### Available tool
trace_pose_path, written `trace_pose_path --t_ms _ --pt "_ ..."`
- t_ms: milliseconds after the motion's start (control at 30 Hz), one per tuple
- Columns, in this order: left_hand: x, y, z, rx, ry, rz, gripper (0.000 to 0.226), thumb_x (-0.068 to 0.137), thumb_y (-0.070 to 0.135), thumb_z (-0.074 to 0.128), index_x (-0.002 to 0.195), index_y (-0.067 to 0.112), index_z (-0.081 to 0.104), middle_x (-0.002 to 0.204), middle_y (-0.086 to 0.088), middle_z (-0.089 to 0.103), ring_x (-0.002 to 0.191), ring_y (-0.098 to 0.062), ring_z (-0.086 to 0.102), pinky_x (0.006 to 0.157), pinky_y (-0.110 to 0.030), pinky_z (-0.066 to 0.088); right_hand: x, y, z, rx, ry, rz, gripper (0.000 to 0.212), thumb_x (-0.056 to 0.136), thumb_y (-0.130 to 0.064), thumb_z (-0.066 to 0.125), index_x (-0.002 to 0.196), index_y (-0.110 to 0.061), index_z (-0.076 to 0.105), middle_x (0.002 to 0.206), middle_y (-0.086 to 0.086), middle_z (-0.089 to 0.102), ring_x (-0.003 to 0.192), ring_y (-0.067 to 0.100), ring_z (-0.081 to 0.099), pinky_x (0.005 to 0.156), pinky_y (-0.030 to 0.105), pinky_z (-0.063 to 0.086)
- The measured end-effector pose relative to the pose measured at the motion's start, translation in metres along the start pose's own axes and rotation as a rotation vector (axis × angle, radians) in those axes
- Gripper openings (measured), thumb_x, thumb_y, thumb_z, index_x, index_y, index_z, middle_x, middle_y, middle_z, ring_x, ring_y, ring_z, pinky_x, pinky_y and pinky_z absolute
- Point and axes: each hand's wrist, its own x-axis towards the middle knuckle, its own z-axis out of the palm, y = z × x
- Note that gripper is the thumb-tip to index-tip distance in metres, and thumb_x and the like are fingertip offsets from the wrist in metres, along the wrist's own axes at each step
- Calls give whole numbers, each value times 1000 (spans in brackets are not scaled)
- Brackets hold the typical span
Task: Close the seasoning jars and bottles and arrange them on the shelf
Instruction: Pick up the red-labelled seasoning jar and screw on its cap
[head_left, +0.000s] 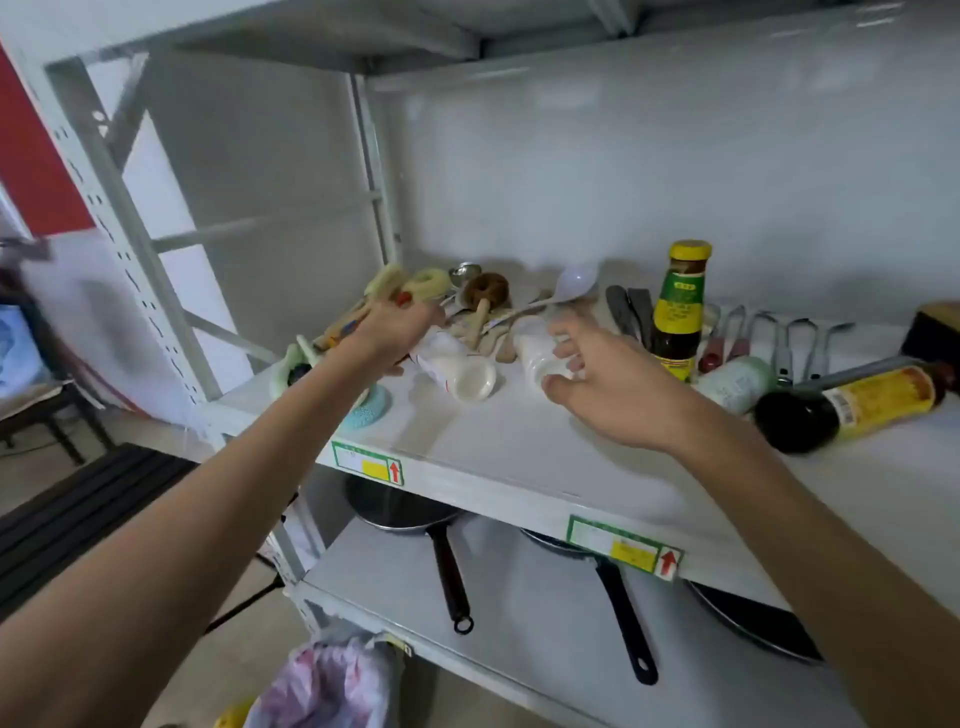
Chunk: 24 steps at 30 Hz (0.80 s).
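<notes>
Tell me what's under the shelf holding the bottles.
Under the shelf, three dark frying pans sit on the lower shelf, handles pointing forward. The pans' back parts are hidden by the shelf above.

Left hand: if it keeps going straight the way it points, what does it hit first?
Probably the pile of wooden utensils at the back of the shelf. The left hand points up and right, just past the lying white jar. Depth is unclear from one view, and blur hides its fingertips.

Both bare arms stretch forward, converging toward twelve o'clock. The left hand is blurred, fingers curled at the far end of its reach. The right hand, palm down, has fingers curled and thumb tucked beneath.
</notes>
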Motion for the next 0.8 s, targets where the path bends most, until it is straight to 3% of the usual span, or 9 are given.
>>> trace_pose_path --t_ms 100,233,300,367,433,500,633,733,800 --pt "-7 2 -4 -8 -81 -124 47 88 38 55 130 19 47 142 -15 44 121 -38 50 96 -47 50 1 -18 12 8 -41 31 46 90 -34 57 130 -14 47 120 8 60 111 26 58 99 39 43" --pt "-8 3 -8 -104 -138 -250 61 88 39 57 140 13 38 150 -14 37 131 -37 44 102 -45 46 15 -40 28 56 -69 118 44 88 -34 59 120 -5 56 119 13 62 112 30 58 94 40 49" --pt "-3 3 -12 -122 -151 -261 45 89 35 56 127 12 47 132 -11 52 118 -31 51 95 -36 46 28 -48 38 51 -77 138 40 87 -33 61 109 0 59 111 14 62 106 32 59 86 39 52" --pt "1 4 -17 -132 -162 -263 25 93 27 54 111 11 51 103 -6 55 97 -26 50 86 -31 41 43 -52 51 35 -81 163 32 85 -36 63 92 -6 54 98 10 58 95 30 56 62 31 45" --pt "12 0 -19 -160 -168 -307 24 91 26 57 98 4 51 93 -8 52 78 -25 51 87 -31 45 58 -55 64 5 -81 184 41 83 -39 65 102 -5 51 95 8 54 89 27 52 53 29 34" --pt "21 -5 -20 -208 -175 -362 32 85 28 63 83 1 48 81 -12 52 67 -25 51 92 -34 51 73 -56 74 -25 -68 192 63 82 -42 66 125 0 48 98 7 53 92 27 53 62 31 38" --pt "42 -10 -17 -205 -177 -384 32 86 30 62 82 0 51 83 -15 58 73 -27 59 85 -34 55 96 -59 84 -123 -96 226 57 82 -49 66 121 -9 55 125 13 57 123 32 51 86 35 42" --pt "51 -13 -13 -197 -206 -377 36 88 27 62 108 -2 55 108 -13 66 95 -25 66 79 -29 58 107 -58 88 -149 -135 259 57 83 -41 67 128 -9 50 131 11 56 123 30 51 81 31 39" --pt "56 -12 -7 -227 -224 -349 25 93 15 58 113 1 50 98 -8 61 83 -16 63 60 -15 56 113 -56 93 -143 -126 270 56 82 -33 67 130 -9 48 124 11 59 112 29 57 74 30 42"
